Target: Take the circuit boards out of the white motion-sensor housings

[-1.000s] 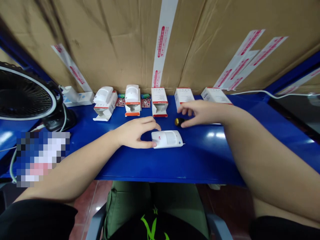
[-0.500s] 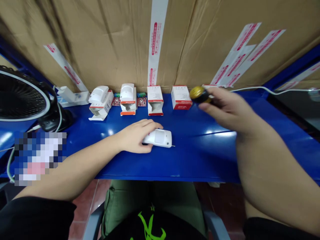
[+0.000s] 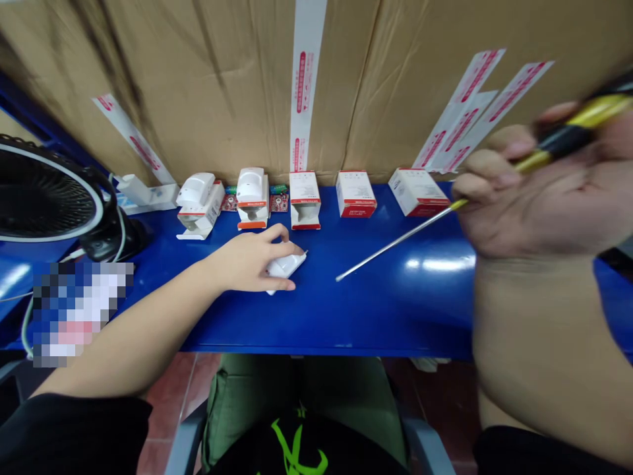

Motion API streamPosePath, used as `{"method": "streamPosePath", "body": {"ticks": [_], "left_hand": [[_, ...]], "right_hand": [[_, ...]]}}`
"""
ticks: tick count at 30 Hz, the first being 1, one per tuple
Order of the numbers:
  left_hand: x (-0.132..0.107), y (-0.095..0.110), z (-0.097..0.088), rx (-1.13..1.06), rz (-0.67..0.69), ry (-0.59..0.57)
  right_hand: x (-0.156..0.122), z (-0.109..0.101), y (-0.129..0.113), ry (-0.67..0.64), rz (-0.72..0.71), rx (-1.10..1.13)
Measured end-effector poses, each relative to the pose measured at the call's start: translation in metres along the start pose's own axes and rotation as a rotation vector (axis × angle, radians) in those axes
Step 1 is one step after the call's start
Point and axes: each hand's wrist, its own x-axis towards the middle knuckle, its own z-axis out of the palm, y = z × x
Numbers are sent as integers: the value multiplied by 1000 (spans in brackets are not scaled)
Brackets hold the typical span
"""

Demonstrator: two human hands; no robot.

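My left hand rests on the blue table, fingers closed over a small white sensor unit that lies tilted under it. My right hand is raised at the right, close to the camera, gripping a screwdriver with a yellow and black handle. Its long metal shaft slants down to the left, and the tip hovers near the table a little right of the sensor unit.
Along the back of the table stand several small white and red boxes, two with white sensor units on them. A black fan stands at the left. Large cardboard boxes form the wall behind.
My right hand picked the screwdriver off the table and lifted it up to the right, shaft now pointing down-left. My left hand drew the white sensor unit left and turned it.
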Motion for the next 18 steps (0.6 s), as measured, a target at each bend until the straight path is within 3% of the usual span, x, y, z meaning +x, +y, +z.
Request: {"method": "streamPosePath", "body": {"ticks": [5, 8, 10, 13, 16, 18], "left_hand": [[0, 25, -11, 189, -239, -68], [-2, 30, -14, 336, -432, -94], [-4, 27, -16, 400, -462, -51], [-7, 18, -20, 282, -251, -16], [-8, 11, -20, -47, 24, -159], [-8, 8, -17, -137, 61, -227]], "right_hand": [[7, 11, 34, -79, 265, 234], [7, 14, 49, -111, 297, 307], [6, 17, 54, -114, 288, 321], [7, 22, 57, -29, 294, 339], [13, 20, 59, 93, 327, 301], [18, 13, 59, 36, 378, 140]]}}
